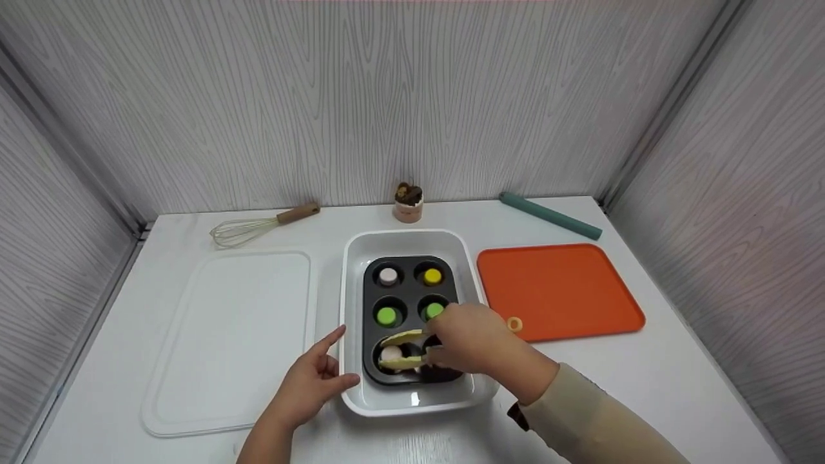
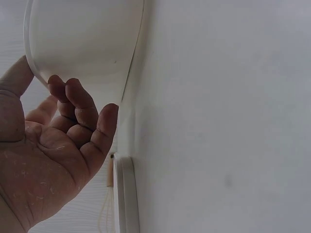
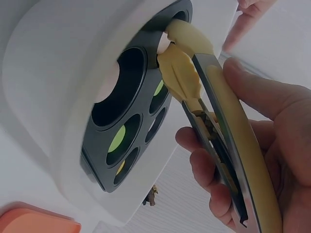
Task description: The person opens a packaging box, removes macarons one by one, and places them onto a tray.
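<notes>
My right hand grips yellow-handled tongs over a dark muffin pan. The tongs' scalloped tips stand either side of a pinkish-white round piece in the front-left cup. Other cups hold a whitish piece, a yellow piece and two green pieces. In the right wrist view, another pinkish piece sits in the front-right cup, which my hand mostly covers in the head view. The pan lies inside a white basin. My left hand holds the basin's left rim, thumb over it, fingers outside.
A white board or lid lies left, with a whisk behind. At the back stands a small dessert cup. An orange board, with a small cream ring at its edge, and a teal rolling pin lie right.
</notes>
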{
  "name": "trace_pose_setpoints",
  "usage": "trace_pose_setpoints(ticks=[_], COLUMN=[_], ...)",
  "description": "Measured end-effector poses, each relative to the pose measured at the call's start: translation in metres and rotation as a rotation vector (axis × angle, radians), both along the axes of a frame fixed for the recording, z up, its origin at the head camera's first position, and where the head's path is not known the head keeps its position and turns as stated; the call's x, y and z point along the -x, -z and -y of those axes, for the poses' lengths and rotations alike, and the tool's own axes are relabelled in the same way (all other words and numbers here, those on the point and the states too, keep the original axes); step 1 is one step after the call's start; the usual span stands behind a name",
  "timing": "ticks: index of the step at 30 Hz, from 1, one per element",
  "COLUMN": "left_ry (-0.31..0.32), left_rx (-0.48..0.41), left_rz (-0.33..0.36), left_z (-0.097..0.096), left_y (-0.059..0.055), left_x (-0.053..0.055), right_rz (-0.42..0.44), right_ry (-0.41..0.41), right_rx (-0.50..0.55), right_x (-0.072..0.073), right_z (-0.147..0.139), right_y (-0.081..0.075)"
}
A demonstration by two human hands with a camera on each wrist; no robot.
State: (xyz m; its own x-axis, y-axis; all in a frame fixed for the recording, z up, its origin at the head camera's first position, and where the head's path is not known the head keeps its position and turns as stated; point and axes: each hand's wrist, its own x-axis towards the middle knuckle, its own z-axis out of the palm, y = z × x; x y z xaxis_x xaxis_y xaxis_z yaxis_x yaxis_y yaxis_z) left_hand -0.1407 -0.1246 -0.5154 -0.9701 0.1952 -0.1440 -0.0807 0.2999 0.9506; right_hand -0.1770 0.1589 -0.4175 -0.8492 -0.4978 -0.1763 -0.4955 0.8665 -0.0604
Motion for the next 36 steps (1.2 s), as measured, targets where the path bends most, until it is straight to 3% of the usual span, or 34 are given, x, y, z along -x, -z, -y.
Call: trace_pose_setpoints(ticks=[12, 26, 36], left_ry=[-0.001, -0.018, -0.008], left_rx=[-0.009, 0.005, 0.015], left_rz=[0.001, 0.007, 0.005], left_z=[0.001, -0.002, 0.0], left_y=[0.0, -0.001, -0.001], left_x=[0.0, -0.001, -0.002], right_rz=[-0.019, -0.047, -0.113], right_ry=[0.069, 0.207, 0.346], right_rx=[0.107, 0.185, 0.219], right_x=[0.005, 0.029, 0.056], right_z=[-0.021, -0.074, -0.129], right_y=[-0.028, -0.067, -0.068])
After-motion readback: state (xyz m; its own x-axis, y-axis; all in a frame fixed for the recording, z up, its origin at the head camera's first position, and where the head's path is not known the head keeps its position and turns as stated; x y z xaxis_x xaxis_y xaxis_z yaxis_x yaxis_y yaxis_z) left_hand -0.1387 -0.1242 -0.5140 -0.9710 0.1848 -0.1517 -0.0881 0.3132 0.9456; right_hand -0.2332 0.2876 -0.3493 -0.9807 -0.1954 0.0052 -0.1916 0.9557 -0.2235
